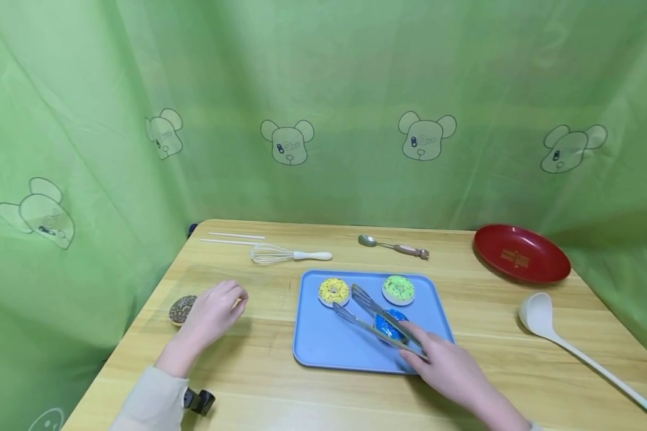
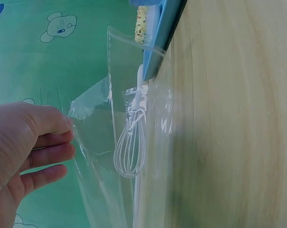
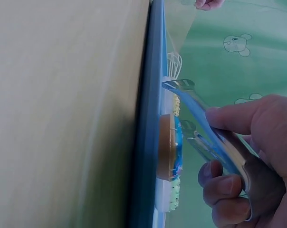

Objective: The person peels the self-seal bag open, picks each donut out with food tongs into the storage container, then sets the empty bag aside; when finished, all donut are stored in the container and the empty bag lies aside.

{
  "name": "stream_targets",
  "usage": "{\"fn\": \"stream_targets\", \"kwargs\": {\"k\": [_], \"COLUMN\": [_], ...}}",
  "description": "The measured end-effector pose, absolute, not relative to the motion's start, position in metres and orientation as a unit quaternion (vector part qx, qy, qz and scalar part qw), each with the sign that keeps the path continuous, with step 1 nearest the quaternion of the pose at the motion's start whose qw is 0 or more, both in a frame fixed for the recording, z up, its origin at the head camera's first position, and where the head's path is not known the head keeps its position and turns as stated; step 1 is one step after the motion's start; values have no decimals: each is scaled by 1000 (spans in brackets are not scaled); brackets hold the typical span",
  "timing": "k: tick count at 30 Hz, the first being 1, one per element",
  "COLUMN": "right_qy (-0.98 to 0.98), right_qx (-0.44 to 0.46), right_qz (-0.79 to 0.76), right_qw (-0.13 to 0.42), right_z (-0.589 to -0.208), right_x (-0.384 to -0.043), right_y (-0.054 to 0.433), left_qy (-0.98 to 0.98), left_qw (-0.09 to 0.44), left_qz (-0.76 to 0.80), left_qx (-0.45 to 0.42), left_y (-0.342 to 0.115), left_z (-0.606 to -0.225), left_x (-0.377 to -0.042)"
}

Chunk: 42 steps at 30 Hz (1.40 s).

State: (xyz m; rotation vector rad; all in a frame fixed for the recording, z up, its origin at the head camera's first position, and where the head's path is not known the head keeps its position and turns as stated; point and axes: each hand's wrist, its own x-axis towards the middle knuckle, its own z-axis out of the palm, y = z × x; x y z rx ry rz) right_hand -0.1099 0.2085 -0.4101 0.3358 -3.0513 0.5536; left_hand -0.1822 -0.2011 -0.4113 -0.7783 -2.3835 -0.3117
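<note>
Between thumb and fingers, my left hand (image 1: 212, 311) pinches the edge of a clear plastic bag (image 2: 96, 142), which hangs in front of the whisk in the left wrist view. A brown doughnut (image 1: 181, 309) lies partly behind that hand. My right hand (image 1: 447, 362) grips metal tongs (image 3: 200, 111), their arms spread apart. The tongs reach over a blue tray (image 1: 323, 347), overlapping a blue-iced doughnut (image 1: 390, 322) in the head view. Their tips lie near a yellow doughnut (image 1: 327, 287). On the tray's far right sits a green doughnut (image 1: 399, 287).
Behind the tray lie a white whisk (image 1: 313, 255), two white chopsticks (image 1: 237, 235) and a spoon (image 1: 404, 249). A red plate (image 1: 544, 257) and a long-handled ladle (image 1: 539, 311) are on the right. Green curtain (image 1: 323, 72) borders the table.
</note>
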Motion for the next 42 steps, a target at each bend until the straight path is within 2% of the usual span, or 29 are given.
{"fn": "stream_targets", "kwargs": {"k": [11,18,35,42], "right_qy": [-967,-957,-928,-925], "right_qx": [137,160,253,259], "right_qz": [209,238,270,269], "right_qw": [39,33,-29,-67], "right_z": [-401,-403,-412,-410], "right_x": [-104,-111,-146,-160], "right_y": [201,178,112,87], "left_qy": [-900,-902,-888,-883], "left_qw": [300,296,314,322], "left_qz": [-120,-122,-161,-165], "left_qx": [-292,-289,-294,-299], "left_y": [-201,-204,-209,-211], "left_z": [-410,-412,-419,-420], "left_x": [-182,-180,-175,-176]}}
